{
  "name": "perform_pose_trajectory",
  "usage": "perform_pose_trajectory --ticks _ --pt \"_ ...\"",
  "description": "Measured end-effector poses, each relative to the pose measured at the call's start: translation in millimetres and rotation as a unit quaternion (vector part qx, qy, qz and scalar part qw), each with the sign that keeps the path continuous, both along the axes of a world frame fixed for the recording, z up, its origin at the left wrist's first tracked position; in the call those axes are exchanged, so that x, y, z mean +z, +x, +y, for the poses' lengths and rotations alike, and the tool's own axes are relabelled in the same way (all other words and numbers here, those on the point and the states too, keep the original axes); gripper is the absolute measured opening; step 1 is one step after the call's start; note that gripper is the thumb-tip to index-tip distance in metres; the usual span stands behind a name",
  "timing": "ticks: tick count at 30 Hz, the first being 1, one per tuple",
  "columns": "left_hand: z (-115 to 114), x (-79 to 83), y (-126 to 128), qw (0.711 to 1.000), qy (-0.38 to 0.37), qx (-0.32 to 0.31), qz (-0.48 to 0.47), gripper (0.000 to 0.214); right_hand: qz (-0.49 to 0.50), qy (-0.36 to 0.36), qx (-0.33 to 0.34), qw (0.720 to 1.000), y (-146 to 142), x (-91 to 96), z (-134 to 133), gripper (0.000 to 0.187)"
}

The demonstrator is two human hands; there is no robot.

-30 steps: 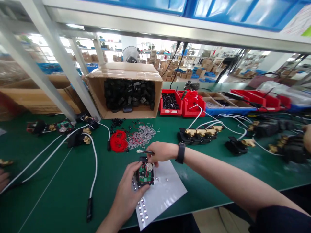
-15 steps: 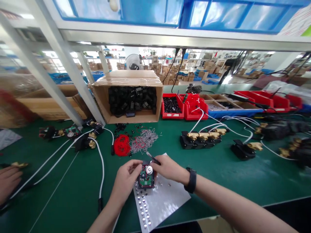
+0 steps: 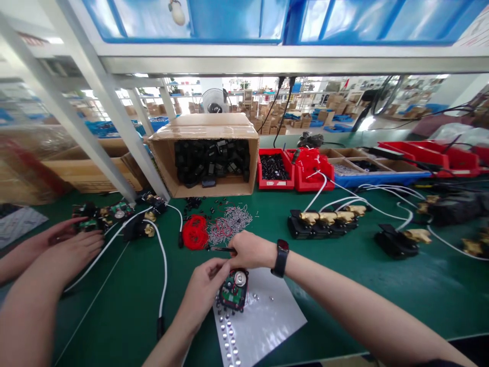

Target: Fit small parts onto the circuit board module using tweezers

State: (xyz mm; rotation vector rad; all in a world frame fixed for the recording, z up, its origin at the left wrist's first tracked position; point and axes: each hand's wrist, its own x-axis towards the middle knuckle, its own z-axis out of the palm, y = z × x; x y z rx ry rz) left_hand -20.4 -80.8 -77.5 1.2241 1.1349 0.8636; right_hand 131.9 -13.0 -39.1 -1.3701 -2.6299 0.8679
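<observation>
My left hand (image 3: 205, 286) grips a small black module with a green circuit board and a round silver part (image 3: 234, 290), tilted over a shiny silver sheet (image 3: 263, 316). My right hand (image 3: 250, 250), a black watch on its wrist, is closed on a thin dark tool (image 3: 221, 249) that points left, just above the module. Rows of small silver dots (image 3: 228, 334) sit on the sheet's left side. A red wire coil (image 3: 194, 232) and a heap of small pins (image 3: 229, 223) lie just beyond my hands.
An open cardboard box of black parts (image 3: 208, 160) lies on its side at the back, red bins (image 3: 294, 168) to its right. Brass-and-black valve units (image 3: 328, 221) with white cables sit at right. Another person's hands (image 3: 72, 244) reach in at left near more units.
My right hand with the tool has lifted from the module and moved up and left. The module now tilts in my left hand. The other person's hands have reached further in from the left.
</observation>
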Motion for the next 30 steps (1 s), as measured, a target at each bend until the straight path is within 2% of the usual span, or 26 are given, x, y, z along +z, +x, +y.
perform_pose_trajectory --ticks 8,10,12,14,16,18,20,23,27,30 --pt "14 0.1 3 0.998 -0.054 -0.023 -0.002 0.032 0.025 -0.063 -0.012 0.998 22 1.7 -19 0.006" --pt "13 0.3 3 0.998 -0.067 -0.006 -0.004 0.032 0.049 -0.059 -0.042 0.996 27 0.0 -29 0.007" --pt "10 -0.2 2 0.997 -0.076 0.025 -0.007 0.031 0.084 -0.100 -0.090 0.987 30 -6.0 -39 0.008" --pt "5 -1.1 1 0.995 -0.080 0.061 -0.011 0.032 0.137 -0.197 -0.123 0.963 30 -15.8 -49 0.016" --pt "-2 -2.0 1 0.992 -0.079 0.102 -0.016 0.033 0.204 -0.302 -0.137 0.921 27 -27.1 -57 0.027" --pt "-8 -2.8 0 0.988 -0.074 0.136 -0.023 0.034 0.265 -0.366 -0.156 0.879 21 -37.4 -65 0.032" --pt "-13 -3.5 -2 0.985 -0.067 0.155 -0.030 0.033 0.313 -0.388 -0.197 0.844 13 -45.0 -73 0.032" --pt "-17 -4.0 -7 0.985 -0.058 0.155 -0.037 0.028 0.366 -0.377 -0.267 0.808 1 -50.0 -84 0.027" --pt "-22 -2.3 -14 0.990 -0.047 0.128 -0.041 0.029 0.389 -0.395 -0.294 0.779 -5 -45.5 -93 0.020" --pt "-28 -3.0 -17 0.994 -0.023 0.103 -0.039 0.041 0.390 -0.416 -0.284 0.771 -2 -38.4 -96 0.025"
